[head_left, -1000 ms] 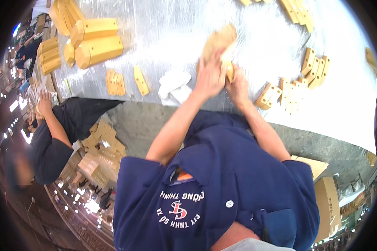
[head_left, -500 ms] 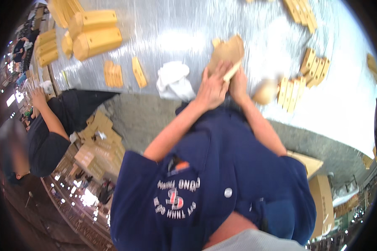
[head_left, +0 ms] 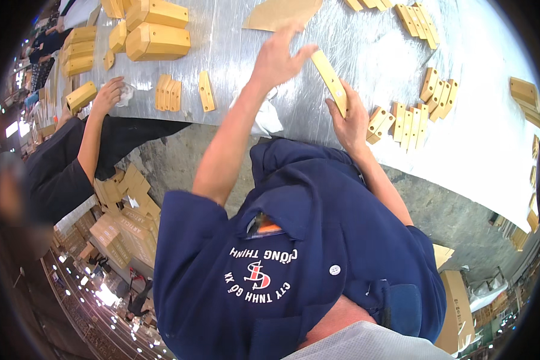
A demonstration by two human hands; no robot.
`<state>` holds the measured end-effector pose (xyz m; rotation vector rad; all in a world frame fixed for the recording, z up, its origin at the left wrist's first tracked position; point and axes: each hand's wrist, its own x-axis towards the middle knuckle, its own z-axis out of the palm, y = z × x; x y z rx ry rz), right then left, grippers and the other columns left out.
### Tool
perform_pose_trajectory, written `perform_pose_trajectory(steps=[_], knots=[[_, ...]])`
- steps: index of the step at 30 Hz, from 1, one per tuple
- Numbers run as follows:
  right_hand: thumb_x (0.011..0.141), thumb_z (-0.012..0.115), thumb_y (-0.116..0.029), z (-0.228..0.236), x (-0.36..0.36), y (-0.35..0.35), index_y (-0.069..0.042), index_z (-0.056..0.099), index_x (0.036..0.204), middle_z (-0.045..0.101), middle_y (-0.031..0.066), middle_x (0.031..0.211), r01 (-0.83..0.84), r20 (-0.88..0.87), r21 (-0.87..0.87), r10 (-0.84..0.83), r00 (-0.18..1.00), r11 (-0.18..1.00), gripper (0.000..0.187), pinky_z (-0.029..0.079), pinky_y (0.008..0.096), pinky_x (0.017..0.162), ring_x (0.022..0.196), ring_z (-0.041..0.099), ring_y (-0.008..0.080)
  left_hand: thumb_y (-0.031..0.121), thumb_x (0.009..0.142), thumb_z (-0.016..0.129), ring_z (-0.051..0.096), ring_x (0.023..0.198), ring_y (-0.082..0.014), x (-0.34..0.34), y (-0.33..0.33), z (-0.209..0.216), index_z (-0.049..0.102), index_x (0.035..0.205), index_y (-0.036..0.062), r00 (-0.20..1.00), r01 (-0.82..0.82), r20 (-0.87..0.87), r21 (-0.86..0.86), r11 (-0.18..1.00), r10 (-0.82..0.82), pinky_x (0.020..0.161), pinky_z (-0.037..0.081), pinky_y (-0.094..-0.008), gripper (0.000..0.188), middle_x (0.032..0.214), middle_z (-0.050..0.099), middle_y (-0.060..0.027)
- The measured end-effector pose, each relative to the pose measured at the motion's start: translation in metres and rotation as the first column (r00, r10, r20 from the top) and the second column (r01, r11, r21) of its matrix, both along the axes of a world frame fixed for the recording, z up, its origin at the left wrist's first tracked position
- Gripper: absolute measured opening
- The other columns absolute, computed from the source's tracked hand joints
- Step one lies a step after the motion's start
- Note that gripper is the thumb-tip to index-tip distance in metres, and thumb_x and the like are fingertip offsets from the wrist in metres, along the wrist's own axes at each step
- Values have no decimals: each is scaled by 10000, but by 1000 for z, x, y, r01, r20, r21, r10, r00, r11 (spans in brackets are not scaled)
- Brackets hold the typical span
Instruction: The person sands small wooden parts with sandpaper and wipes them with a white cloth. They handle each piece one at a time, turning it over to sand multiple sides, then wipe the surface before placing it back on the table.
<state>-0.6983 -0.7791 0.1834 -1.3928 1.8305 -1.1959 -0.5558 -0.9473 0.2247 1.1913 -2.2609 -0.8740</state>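
My right hand (head_left: 353, 117) grips the lower end of a slim wooden block (head_left: 330, 81) with holes in its face, held tilted above the metal tabletop. To its left, my left hand (head_left: 279, 59) has its fingers stretched and thumb apart. Its fingertips overlap the near edge of a brown sheet (head_left: 276, 15), which looks like sandpaper and lies on the tabletop; I cannot tell whether they touch it. The thumb is close to the block's upper end. A white cloth (head_left: 267, 117) lies at the table edge, partly behind my left forearm.
Several small wooden blocks lie in rows on the metal table (head_left: 240, 45), at right (head_left: 409, 126) and left (head_left: 168, 93). Bigger wooden blocks (head_left: 159, 42) are stacked at the far left. Beside me on the left, a co-worker's hand (head_left: 107, 96) is near another block.
The brown sheet, earlier folded around in my hands, now lies farther off on the table. My left hand has moved up and left; the wooden block now shows fully in my right hand.
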Motion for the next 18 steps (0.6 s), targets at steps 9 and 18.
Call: perform_pose_trajectory(steps=[9,18], knots=[[844,737,-203,53,12,21,-38,469,1352,620,179,1027,-131,59,-135,139,988,982,598,497,377,807,937,631,311,224,829,766,682,727,-148,1,88,50,518,1103,-4,892,-5,-442,210,978,99,641,546,-276,435,822,694,-119],[998,524,-285,72,17,17,-26,516,1275,555,22,837,-496,737,173,223,639,851,379,419,205,504,570,489,50,213,989,539,637,521,-147,25,112,43,602,863,-13,811,-266,-416,363,893,411,462,476,-284,266,599,637,-82]])
